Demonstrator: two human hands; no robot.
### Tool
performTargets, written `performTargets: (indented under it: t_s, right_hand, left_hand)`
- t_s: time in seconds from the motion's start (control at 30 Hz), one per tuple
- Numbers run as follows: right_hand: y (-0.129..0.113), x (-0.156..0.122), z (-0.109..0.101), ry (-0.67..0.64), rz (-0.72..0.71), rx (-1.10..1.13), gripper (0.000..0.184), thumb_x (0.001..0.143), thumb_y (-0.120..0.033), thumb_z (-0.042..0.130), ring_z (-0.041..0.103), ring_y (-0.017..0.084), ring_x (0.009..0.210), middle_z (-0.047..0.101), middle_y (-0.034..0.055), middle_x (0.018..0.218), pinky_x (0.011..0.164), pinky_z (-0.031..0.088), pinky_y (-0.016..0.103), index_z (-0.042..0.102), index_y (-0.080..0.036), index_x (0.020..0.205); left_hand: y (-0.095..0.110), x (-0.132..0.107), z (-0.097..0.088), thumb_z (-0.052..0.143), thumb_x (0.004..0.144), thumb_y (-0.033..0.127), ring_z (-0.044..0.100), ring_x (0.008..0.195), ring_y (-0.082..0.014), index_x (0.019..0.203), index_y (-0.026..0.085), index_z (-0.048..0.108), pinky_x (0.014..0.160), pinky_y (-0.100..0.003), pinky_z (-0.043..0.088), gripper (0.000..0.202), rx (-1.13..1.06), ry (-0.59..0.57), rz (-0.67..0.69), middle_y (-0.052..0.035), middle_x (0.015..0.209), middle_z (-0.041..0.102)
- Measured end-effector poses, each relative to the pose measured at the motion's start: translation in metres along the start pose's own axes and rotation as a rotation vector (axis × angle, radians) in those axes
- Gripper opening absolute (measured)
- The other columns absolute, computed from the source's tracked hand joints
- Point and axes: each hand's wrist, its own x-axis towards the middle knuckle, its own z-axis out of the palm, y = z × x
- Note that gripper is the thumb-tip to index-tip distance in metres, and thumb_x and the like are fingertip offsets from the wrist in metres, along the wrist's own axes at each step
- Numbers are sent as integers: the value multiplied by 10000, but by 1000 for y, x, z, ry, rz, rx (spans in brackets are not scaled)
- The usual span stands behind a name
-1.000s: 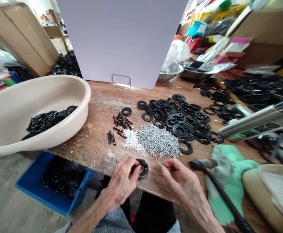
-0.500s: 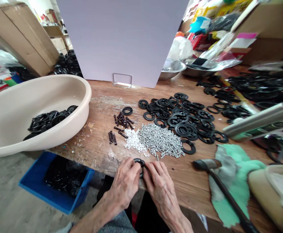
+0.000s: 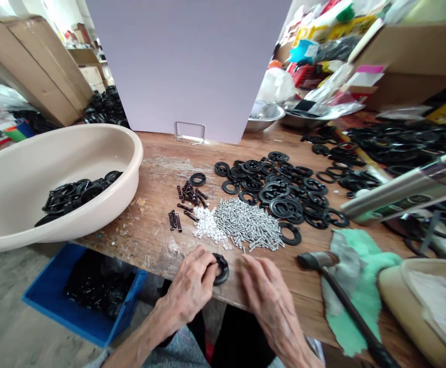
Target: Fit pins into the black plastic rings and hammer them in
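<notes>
My left hand [image 3: 192, 283] grips a black plastic ring [image 3: 221, 269] at the near edge of the wooden table [image 3: 157, 168]. My right hand [image 3: 265, 292] lies just right of the ring, fingers stretched toward it and apart from it, holding nothing that I can see. Right behind my hands lie a heap of small silver screws [image 3: 248, 224], a little pile of white bits [image 3: 206, 225] and several dark pins [image 3: 188, 197]. Farther back spreads a pile of black rings [image 3: 280, 186].
A beige basin [image 3: 34, 153] with black rings hangs over the table's left end, above a blue crate [image 3: 80, 327] on the floor. A hammer [image 3: 345, 301] lies on a green cloth [image 3: 351, 286] at right. A grey board [image 3: 192, 61] stands behind; metal bowls and more rings sit far right.
My right hand came in to the ring with a small part, met my left hand there, and has now drawn back a little to the right. My left hand kept hold of the ring.
</notes>
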Motion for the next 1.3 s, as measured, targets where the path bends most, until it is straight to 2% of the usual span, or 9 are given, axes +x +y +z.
performTargets:
  t_s: [0.1,0.23,0.43,0.53,0.63,0.77,1.0,1.13,1.3]
  right_hand:
    - [21,-6,-5,6,46,-34,240,947,-210,391,529,210,887,537,68,954,772,474,361,475,-206,1171]
    - [33,-7,-3,-73,61,-20,197,953,-203,367,509,220,895,527,62,935,770,456,364,501,-210,1097]
    - [31,2,-3,-52,59,6,160,956,-245,358,519,204,865,534,56,896,766,445,353,509,-204,924]
    - [18,9,-14,-28,119,123,153,935,-295,419,548,168,747,552,32,811,675,454,295,524,-204,871]
    - [-4,16,-29,-118,213,306,176,913,-340,466,533,129,609,553,-4,704,568,436,241,542,-212,820]
    - [-27,23,-38,-187,261,424,233,898,-378,468,484,119,546,525,-23,616,524,404,235,550,-220,747]
    - [-31,30,-37,-284,265,415,222,864,-338,480,458,117,526,516,-23,585,479,369,231,543,-209,695]
    - [-30,26,-32,-268,222,384,198,883,-303,474,489,115,543,530,-16,614,502,392,227,532,-205,720]
    - [-29,17,-21,-170,111,327,160,887,-249,479,537,114,557,541,-9,652,510,441,211,508,-214,734]
  left_hand:
    - [2,0,-11,466,891,193,483,668,-121,788,167,574,689,-253,393,152,-102,-15,-64,1,757,531]
    - [2,2,-18,486,867,250,444,641,-111,752,151,595,605,-233,341,187,-278,-47,-141,5,717,516]
    - [-1,3,-18,528,822,304,432,625,-103,745,128,596,584,-230,328,204,-498,-106,-226,1,704,517]
    - [-2,2,-18,539,818,313,437,622,-101,743,130,594,587,-229,332,205,-528,-111,-239,5,695,519]
    - [-2,1,-17,551,813,303,472,649,-109,749,129,606,610,-229,357,194,-539,-114,-236,-6,716,551]
    - [0,0,-17,556,815,303,517,673,-127,775,129,625,622,-238,388,192,-524,-117,-236,-28,751,594]
    - [5,-2,-19,556,832,226,441,628,-111,749,151,623,581,-235,329,131,-297,-65,-140,0,716,546]
    - [8,-3,-18,558,835,190,423,620,-105,742,155,600,594,-238,322,108,-248,-55,-125,13,717,522]
    - [6,-5,-16,550,847,186,446,636,-113,761,166,588,629,-246,339,96,-218,-52,-116,16,722,520]
